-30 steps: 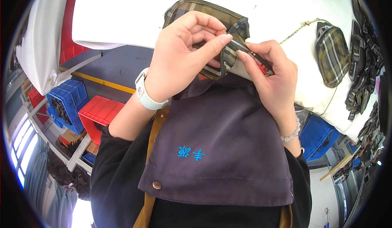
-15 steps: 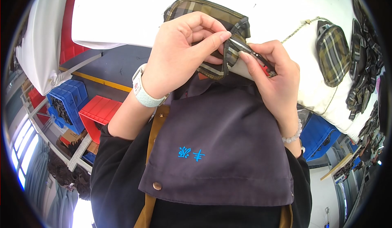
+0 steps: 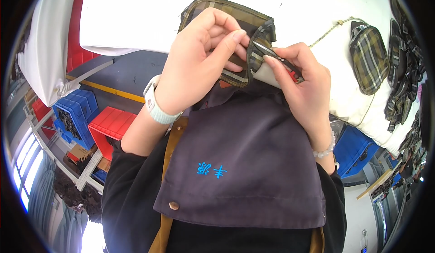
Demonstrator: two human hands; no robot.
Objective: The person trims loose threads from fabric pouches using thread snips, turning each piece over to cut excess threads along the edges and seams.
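Note:
A plaid pouch point(image 3: 217, 7) in olive, black and cream lies at the table edge before me, its dark-bound edge folded up between my hands. My left hand point(image 3: 204, 51), with a watch on the wrist, has thumb and forefinger pinched together over the pouch. Whatever sits in that pinch is too small to make out; its lower fingers rest against the pouch. In my right hand point(image 3: 304, 74) is a pair of thread snips point(image 3: 283, 61) with a silver blade and black and red handle. The blade points left, close to the bound edge.
On the white table point(image 3: 136, 12), another plaid pouch point(image 3: 370, 60) with a cord lies to the right, beside a heap of plaid pieces point(image 3: 401, 76). Blue crates point(image 3: 74, 117) and a red bin point(image 3: 111, 126) stand low at the left; a blue crate point(image 3: 355, 151) sits below right.
My left hand's pinched fingers have moved a little left, away from the snips' tip. The right hand and snips have shifted slightly; the pouch is nearly where it was.

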